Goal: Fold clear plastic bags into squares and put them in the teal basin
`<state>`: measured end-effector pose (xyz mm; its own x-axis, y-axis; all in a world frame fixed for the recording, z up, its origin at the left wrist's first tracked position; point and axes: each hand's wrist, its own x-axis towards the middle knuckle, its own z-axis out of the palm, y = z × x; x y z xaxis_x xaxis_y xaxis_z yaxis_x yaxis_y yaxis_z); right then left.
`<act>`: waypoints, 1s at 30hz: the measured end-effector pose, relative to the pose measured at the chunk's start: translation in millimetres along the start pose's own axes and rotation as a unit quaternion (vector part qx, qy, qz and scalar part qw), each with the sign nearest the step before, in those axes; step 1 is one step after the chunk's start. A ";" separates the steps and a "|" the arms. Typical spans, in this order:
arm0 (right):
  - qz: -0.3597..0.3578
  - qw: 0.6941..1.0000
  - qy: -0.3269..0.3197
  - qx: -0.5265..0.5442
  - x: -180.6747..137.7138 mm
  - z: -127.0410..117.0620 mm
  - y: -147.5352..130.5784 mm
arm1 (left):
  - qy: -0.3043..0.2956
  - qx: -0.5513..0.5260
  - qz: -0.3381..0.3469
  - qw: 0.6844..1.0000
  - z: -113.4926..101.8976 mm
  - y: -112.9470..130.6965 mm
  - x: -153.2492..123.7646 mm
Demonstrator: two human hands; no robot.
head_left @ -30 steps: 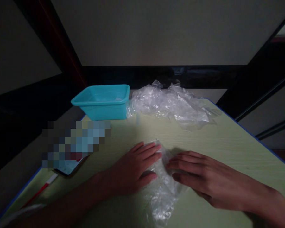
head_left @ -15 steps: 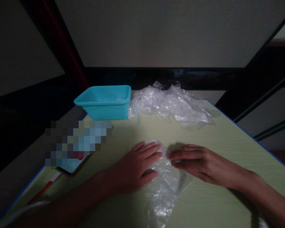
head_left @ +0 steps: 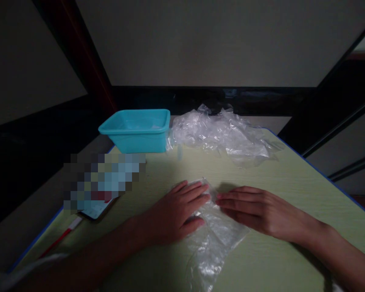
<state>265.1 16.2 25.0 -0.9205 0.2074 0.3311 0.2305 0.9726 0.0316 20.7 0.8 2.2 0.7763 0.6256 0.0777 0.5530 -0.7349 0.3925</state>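
A crumpled clear plastic bag (head_left: pixel 213 239) lies on the table in front of me, its lower end trailing toward the near edge. My left hand (head_left: pixel 181 213) rests flat on the bag's upper left part, fingers stretched and slightly spread. From the right, my right hand (head_left: pixel 251 207) reaches in with its fingers straight and close together. Their tips touch or nearly touch the bag's right side; the thumb is hidden. Neither hand appears to grasp the plastic.
A turquoise plastic basin (head_left: pixel 136 140) stands at the back left of the pale table (head_left: pixel 292 186). Beside it spreads a heap of clear plastic bags (head_left: pixel 219 132). A phone (head_left: pixel 99 210), partly blurred out, lies at left with a red cable (head_left: pixel 56 241).
The right hand's fingers have drawn closer together and shifted slightly over the bag's right side, which looks flatter. My left hand stays in place; the view has shifted a little.
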 end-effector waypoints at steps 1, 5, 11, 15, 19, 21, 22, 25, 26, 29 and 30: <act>-0.008 1.000 0.000 -0.012 0.2 0.8 -0.2 | -0.001 0.002 0.000 1.000 -0.1 0.1 0.0; -0.023 0.999 0.005 -0.028 0.0 2.5 0.8 | 0.002 0.002 -0.003 1.000 0.1 0.4 0.5; 0.009 1.000 0.030 -0.003 -1.4 3.1 3.5 | -0.002 0.005 -0.002 1.000 0.0 0.9 0.8; 0.005 1.000 0.026 0.012 -1.9 4.5 3.7 | 0.002 0.001 0.000 1.000 0.1 0.1 0.6; 0.002 1.000 0.021 0.000 -2.9 6.6 5.5 | 0.004 0.002 0.003 1.000 0.6 -0.8 0.5; 0.002 1.000 0.023 -0.002 -3.7 6.5 6.2 | 0.004 0.008 0.002 1.000 0.8 -0.8 0.6; 0.003 1.000 0.023 0.005 -4.1 5.8 6.1 | 0.005 0.010 0.001 1.000 0.8 -0.7 0.6; 0.031 0.997 0.007 0.063 -4.2 1.2 4.0 | 0.005 0.011 0.003 1.000 0.4 0.0 0.5; 0.048 0.995 -0.002 0.092 -3.6 -0.9 2.7 | 0.005 0.011 0.003 1.000 0.3 0.2 0.5; 0.085 0.981 -0.031 0.170 -0.2 -7.7 -2.3 | 0.004 0.013 0.006 1.000 -0.2 0.6 0.5; 0.089 0.977 -0.042 0.187 1.4 -9.8 -4.3 | 0.004 0.014 0.007 1.000 -0.3 0.7 0.5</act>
<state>265.9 11.3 34.6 -0.9029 0.3688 0.2207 0.2719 0.8878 -0.3713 21.4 0.7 2.8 0.7817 0.6170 0.0910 0.5498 -0.7507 0.3663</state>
